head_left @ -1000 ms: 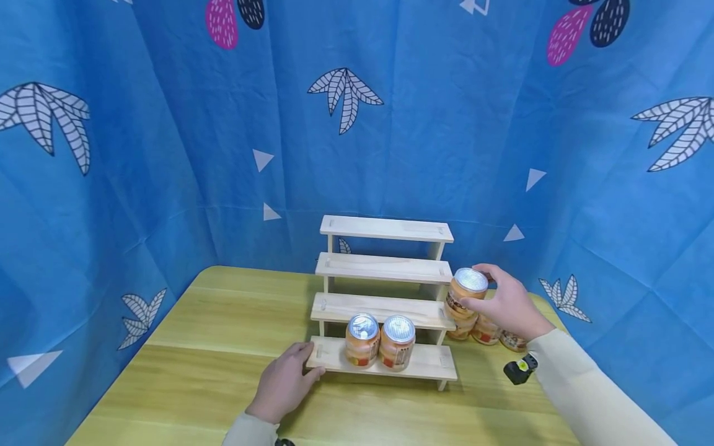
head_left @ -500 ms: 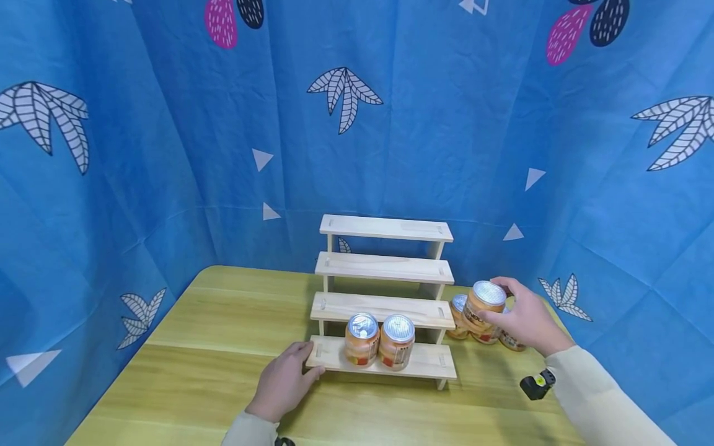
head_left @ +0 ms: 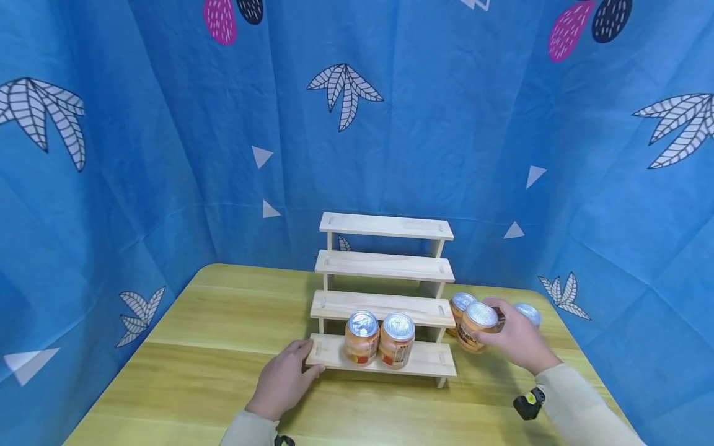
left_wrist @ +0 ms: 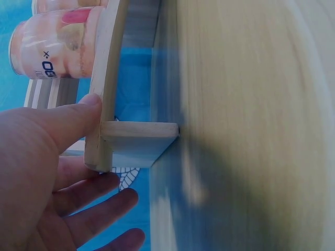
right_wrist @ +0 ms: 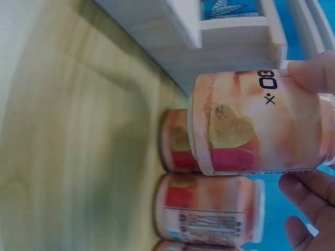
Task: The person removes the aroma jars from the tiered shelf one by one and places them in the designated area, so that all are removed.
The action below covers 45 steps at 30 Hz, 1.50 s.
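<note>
My right hand (head_left: 519, 337) pinches an orange can (right_wrist: 235, 120) with a silvery lid, thumb on one side and fingers on the other. In the right wrist view the can's base is off the table, and two similar cans, one partly hidden (right_wrist: 178, 138) and one showing its label (right_wrist: 204, 209), stand behind it. My left hand (head_left: 281, 381) grips the left end of the lowest board of a wooden tiered shelf (head_left: 385, 226). Its thumb lies on the board's top, with fingers beneath. Two cans, a left one (head_left: 361, 347) and a right one (head_left: 396, 348), stand side by side on that board.
A can (head_left: 462, 301) stands close to the shelf's right side, and another can (head_left: 527, 314) shows behind my right hand. The upper three boards rise stepwise toward a blue patterned curtain (head_left: 357, 167). The wooden table (head_left: 195, 347) ends at the curtain.
My right hand has carried the can from beside the shelf's right end, first rightward, then lower and nearer to me. My left hand stays on the board.
</note>
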Each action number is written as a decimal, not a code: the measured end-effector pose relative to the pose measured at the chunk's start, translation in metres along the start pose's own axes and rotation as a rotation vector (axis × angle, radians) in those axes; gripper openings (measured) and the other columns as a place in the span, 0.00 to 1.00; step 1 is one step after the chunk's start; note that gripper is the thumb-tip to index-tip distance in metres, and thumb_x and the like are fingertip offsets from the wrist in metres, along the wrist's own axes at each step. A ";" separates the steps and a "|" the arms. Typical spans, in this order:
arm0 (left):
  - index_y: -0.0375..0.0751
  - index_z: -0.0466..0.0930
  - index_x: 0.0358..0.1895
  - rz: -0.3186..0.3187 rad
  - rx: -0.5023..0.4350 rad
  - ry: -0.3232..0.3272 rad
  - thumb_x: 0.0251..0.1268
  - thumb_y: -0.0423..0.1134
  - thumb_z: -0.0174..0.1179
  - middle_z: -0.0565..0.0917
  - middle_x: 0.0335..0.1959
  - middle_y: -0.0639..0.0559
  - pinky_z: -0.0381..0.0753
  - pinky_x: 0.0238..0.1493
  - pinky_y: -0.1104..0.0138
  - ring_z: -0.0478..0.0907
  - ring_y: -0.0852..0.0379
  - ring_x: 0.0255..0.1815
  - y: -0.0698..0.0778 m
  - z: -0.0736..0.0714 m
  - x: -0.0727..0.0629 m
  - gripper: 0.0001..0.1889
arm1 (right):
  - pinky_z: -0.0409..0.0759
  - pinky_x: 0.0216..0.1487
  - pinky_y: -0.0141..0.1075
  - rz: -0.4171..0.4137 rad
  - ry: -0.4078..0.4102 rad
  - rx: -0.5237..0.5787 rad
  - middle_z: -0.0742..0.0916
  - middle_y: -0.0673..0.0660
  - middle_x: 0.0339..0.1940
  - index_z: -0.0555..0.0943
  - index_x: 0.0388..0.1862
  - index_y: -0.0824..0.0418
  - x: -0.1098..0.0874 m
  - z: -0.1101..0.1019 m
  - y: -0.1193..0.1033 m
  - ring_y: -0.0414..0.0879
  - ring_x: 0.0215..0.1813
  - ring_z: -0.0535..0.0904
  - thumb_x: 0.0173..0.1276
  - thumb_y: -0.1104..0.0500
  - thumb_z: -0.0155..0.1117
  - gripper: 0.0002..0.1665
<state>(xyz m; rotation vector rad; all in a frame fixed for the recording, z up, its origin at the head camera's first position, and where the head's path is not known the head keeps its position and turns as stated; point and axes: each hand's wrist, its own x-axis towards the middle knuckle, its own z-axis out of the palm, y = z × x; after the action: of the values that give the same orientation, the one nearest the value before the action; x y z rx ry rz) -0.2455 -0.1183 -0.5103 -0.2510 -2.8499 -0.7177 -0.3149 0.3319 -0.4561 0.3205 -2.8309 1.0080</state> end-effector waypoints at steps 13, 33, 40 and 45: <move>0.30 0.76 0.65 -0.005 -0.021 -0.005 0.63 0.52 0.69 0.80 0.62 0.38 0.84 0.52 0.48 0.83 0.40 0.55 0.001 0.003 -0.001 0.34 | 0.83 0.44 0.46 0.008 -0.006 -0.014 0.84 0.68 0.53 0.69 0.67 0.71 -0.004 0.023 0.006 0.57 0.51 0.83 0.57 0.48 0.80 0.48; 0.30 0.76 0.65 -0.001 -0.006 0.009 0.63 0.53 0.69 0.80 0.62 0.37 0.83 0.53 0.47 0.82 0.39 0.56 -0.001 0.000 0.000 0.35 | 0.81 0.51 0.57 -0.047 0.015 -0.103 0.81 0.67 0.60 0.70 0.68 0.66 0.000 0.034 0.005 0.63 0.59 0.78 0.61 0.41 0.76 0.46; 0.30 0.76 0.65 0.007 0.000 0.018 0.63 0.53 0.69 0.80 0.61 0.37 0.84 0.52 0.48 0.83 0.39 0.54 -0.003 0.002 0.000 0.35 | 0.75 0.60 0.64 -0.117 0.036 -0.099 0.77 0.67 0.68 0.70 0.72 0.64 0.004 0.027 -0.022 0.66 0.67 0.73 0.68 0.35 0.66 0.45; 0.31 0.76 0.65 0.005 -0.004 0.016 0.63 0.53 0.69 0.80 0.61 0.38 0.84 0.52 0.48 0.83 0.40 0.55 -0.003 0.003 0.000 0.35 | 0.71 0.62 0.67 -0.156 0.027 -0.079 0.77 0.64 0.68 0.71 0.72 0.61 0.007 0.026 -0.041 0.66 0.69 0.70 0.69 0.34 0.64 0.44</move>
<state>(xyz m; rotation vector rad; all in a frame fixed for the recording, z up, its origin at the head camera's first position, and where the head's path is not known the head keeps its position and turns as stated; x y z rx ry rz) -0.2462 -0.1197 -0.5141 -0.2522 -2.8314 -0.7216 -0.3127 0.2831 -0.4497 0.5060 -2.7620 0.8614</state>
